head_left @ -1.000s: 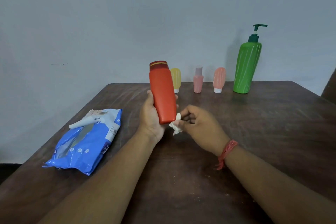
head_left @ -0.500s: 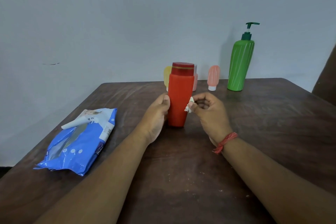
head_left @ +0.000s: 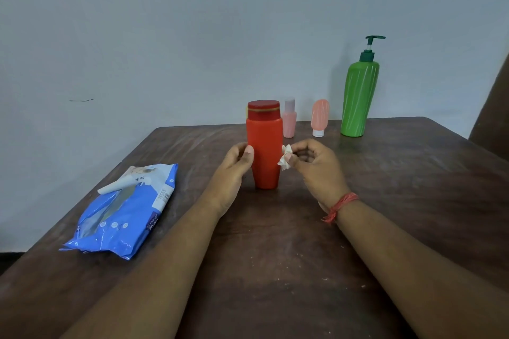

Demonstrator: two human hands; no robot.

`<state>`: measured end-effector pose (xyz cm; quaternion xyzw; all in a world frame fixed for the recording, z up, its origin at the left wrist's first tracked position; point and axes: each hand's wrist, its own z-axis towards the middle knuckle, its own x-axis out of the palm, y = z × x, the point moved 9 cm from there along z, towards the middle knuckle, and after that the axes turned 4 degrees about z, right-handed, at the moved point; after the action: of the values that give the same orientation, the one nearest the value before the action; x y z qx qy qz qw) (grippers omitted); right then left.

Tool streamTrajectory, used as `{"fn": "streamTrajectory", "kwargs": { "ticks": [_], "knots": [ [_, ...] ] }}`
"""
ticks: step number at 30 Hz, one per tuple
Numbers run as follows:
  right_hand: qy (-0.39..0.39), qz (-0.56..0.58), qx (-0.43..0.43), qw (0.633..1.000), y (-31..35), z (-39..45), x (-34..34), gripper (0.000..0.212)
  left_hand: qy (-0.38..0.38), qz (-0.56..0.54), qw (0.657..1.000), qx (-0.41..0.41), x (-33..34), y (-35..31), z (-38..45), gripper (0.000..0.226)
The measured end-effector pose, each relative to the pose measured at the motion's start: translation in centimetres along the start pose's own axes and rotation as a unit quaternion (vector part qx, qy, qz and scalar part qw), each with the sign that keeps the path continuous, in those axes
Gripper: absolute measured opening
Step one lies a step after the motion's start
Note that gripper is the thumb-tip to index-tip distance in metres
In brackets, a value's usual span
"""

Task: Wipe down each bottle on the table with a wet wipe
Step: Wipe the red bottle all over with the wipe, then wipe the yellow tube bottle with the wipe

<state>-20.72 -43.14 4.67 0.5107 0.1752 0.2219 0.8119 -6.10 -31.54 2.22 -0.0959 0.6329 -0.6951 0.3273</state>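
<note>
Set down upright since the earlier frame, red bottle [head_left: 265,151] stands between steadying left hand [head_left: 234,165] and right hand [head_left: 314,165] pinching wet wipe [head_left: 286,156]; judged light, rigid, slick, best gripped mid-body.

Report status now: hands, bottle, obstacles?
Left hand steadying red bottle, upright on table. Right hand pinching crumpled wipe against it. Nothing obstructing.

The light was soft, even and fairly dim, with a cool bluish cast on the wall [head_left: 137,36]. The green pump bottle [head_left: 358,99] threw a faint shadow to its left on that wall. A dull sheen lay on the dark table [head_left: 413,173] near its far edge. Focus was slightly soft throughout. Wide-angle distortion stretched both forearms at the bottom edge.
</note>
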Motion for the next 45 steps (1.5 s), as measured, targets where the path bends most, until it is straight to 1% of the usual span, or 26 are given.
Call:
{"fn": "streamTrajectory", "kwargs": {
  "ticks": [2, 3, 6, 8, 11, 13, 16, 19, 26, 32, 36, 38, 45],
  "knots": [
    [-0.014, 0.010, 0.005, 1.000, -0.1, 0.2, -0.8, 0.015, -0.034, 0.074, 0.997, -0.008, -0.3, -0.1, -0.2, 0.069],
    [-0.019, 0.013, 0.008, 1.000, -0.2, 0.3, -1.1, 0.013, -0.049, 0.108, 0.993, -0.019, -0.4, 0.1, -0.2, 0.071],
    [-0.036, 0.012, 0.009, 0.999, -0.4, 0.5, -2.0, 0.009, -0.086, 0.172, 0.980, -0.060, -0.5, 1.2, -0.1, 0.092],
    [-0.041, 0.016, 0.011, 0.999, -0.6, 0.6, -2.5, 0.010, -0.119, 0.221, 0.965, -0.072, -0.1, 1.5, -0.5, 0.099],
    [-0.043, -0.001, 0.014, 0.999, -1.0, 1.0, -2.4, 0.008, -0.171, 0.303, 0.934, -0.081, 0.3, 0.9, -1.2, 0.091],
    [-0.039, -0.008, 0.021, 0.999, -1.3, 1.0, -2.3, 0.007, -0.184, 0.351, 0.914, -0.083, 1.0, 0.2, -1.6, 0.086],
    [-0.040, -0.013, 0.020, 0.999, -1.4, 1.1, -2.4, 0.007, -0.193, 0.388, 0.896, -0.096, 1.8, -0.1, -1.3, 0.083],
    [-0.053, -0.016, 0.016, 0.998, -1.4, 1.2, -2.9, 0.006, -0.206, 0.403, 0.885, -0.107, 1.8, 0.2, -0.6, 0.079],
    [-0.077, -0.011, 0.013, 0.997, -2.2, 2.2, -3.9, 0.007, -0.222, 0.386, 0.888, -0.113, -0.6, 1.5, 3.0, 0.077],
    [-0.069, -0.019, 0.007, 0.997, -2.9, 2.9, -3.5, 0.004, -0.252, 0.383, 0.879, -0.129, -4.1, 3.2, 7.7, 0.079],
    [-0.070, -0.013, 0.003, 0.997, -3.2, 3.3, -3.4, 0.008, -0.271, 0.381, 0.873, -0.138, -6.1, 4.1, 10.5, 0.081],
    [-0.070, -0.016, -0.001, 0.997, -3.3, 3.4, -3.4, 0.010, -0.276, 0.379, 0.872, -0.141, -6.8, 4.5, 11.7, 0.083],
    [-0.058, -0.012, -0.009, 0.998, -3.5, 3.6, -2.8, 0.004, -0.282, 0.374, 0.870, -0.153, -8.6, 5.5, 14.8, 0.083]
  ]
}}
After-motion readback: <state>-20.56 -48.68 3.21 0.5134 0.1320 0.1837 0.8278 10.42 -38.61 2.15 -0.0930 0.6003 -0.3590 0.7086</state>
